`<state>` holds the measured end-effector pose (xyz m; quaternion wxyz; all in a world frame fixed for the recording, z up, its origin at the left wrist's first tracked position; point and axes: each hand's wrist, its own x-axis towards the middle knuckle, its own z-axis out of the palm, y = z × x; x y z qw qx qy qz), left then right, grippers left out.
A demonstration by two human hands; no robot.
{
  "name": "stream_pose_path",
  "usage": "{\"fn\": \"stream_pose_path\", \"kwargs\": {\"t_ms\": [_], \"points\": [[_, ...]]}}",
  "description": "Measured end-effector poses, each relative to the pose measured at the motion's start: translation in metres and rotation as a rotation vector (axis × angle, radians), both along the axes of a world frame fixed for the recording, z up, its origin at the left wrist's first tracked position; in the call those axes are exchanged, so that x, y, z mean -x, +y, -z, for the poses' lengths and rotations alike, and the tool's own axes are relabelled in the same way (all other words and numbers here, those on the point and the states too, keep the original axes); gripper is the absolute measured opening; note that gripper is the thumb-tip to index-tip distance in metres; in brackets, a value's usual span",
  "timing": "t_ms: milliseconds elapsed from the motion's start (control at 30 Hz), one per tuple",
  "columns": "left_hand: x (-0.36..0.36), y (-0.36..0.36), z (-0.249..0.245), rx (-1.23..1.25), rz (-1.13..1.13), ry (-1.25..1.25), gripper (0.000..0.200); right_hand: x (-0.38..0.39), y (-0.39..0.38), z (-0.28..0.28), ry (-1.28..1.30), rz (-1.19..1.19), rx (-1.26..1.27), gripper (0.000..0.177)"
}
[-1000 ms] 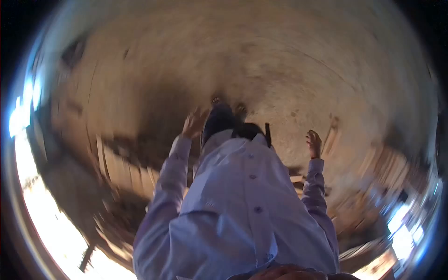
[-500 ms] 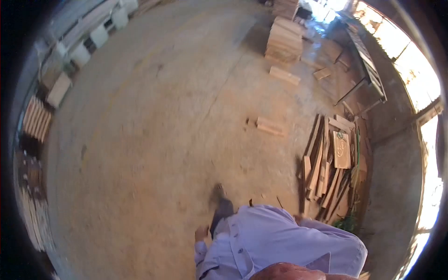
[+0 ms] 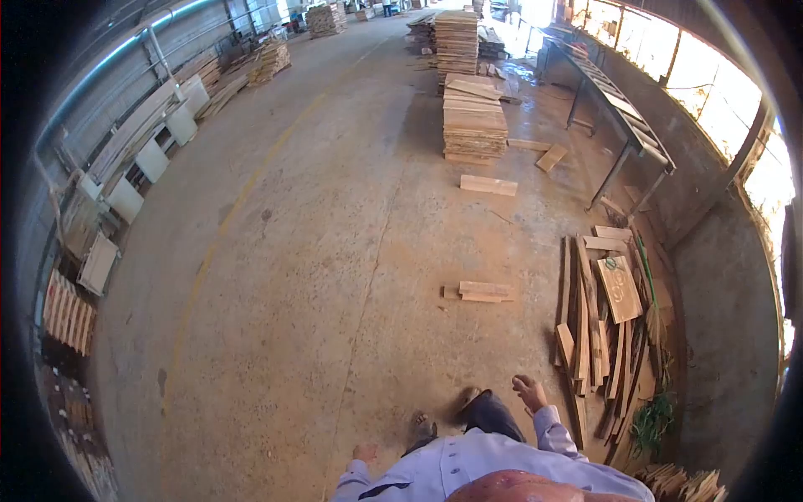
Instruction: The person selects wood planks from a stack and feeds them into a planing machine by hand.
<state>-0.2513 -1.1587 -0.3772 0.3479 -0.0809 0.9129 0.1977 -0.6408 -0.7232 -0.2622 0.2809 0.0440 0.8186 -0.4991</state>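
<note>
My right hand [image 3: 529,393] is held out in front of my body, fingers loosely bent and apart, with nothing in it. It is nearest to a pile of loose wooden boards [image 3: 583,326] on the floor at the right, without touching them. A flat wooden panel [image 3: 619,289] with a green mark lies on that pile. Low by my left side hangs my left hand [image 3: 365,453]; it is small and blurred, so its fingers cannot be made out. Between and ahead of the hands, short wooden blocks [image 3: 485,291] lie on the concrete floor.
Ahead stand tall stacks of planks [image 3: 474,125], with a loose board [image 3: 488,185] before them. A roller conveyor [image 3: 623,105] runs along the right wall. Pale cabinets [image 3: 152,161] and a slatted pallet [image 3: 69,314] line the left. Green leaves [image 3: 652,422] lie near the right wall.
The view has tilted up, bringing more of the hall into sight. My right hand has come forward into clear view, and both feet now show.
</note>
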Motion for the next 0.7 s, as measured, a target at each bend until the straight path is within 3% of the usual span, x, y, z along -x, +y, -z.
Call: {"fn": "stream_pose_path", "kwargs": {"t_ms": [100,200,300,400,467,500,533,567,600,633,667,700], "points": [[0.064,-0.032,0.005,-0.041,-0.166,0.010,0.033,0.015,0.022,0.024,-0.044,0.082,-0.040,0.046],[0.137,-0.046,-0.006,-0.035,-0.181,0.150,0.024,0.005,0.096,0.119,-0.271,0.184,-0.100,0.043],[0.225,-0.030,-0.027,-0.402,-0.815,0.156,0.030,-0.012,0.161,0.148,-0.592,0.413,-0.110,0.033],[0.320,-0.009,-0.036,-0.368,-0.871,0.048,0.043,-0.018,0.197,0.151,-0.810,0.689,-0.014,0.026],[0.384,-0.007,-0.022,-0.235,0.014,0.380,0.055,-0.009,0.208,0.157,-0.796,0.835,0.077,0.024],[0.418,0.005,-0.011,-0.250,-0.183,0.357,0.058,-0.001,0.209,0.158,-0.712,0.879,0.124,0.024],[0.455,0.007,0.002,-0.231,-0.303,0.021,0.065,0.010,0.211,0.162,-0.558,0.907,0.172,0.024],[0.491,0.023,-0.012,-0.125,-0.108,0.119,0.075,0.022,0.213,0.164,-0.405,0.924,0.224,0.025],[0.508,0.015,0.016,-0.166,-0.060,0.086,0.081,0.036,0.211,0.165,-0.312,0.865,0.104,0.031],[0.538,0.024,0.038,-0.301,-0.458,0.023,0.073,0.048,0.218,0.183,-0.316,0.872,0.117,0.031],[0.575,0.047,-0.010,-0.210,-0.290,0.159,0.063,0.070,0.217,0.168,-0.346,0.873,0.160,0.027],[0.602,0.048,0.010,-0.364,-0.375,0.099,0.053,0.095,0.208,0.141,-0.418,0.956,0.265,0.025]]}}
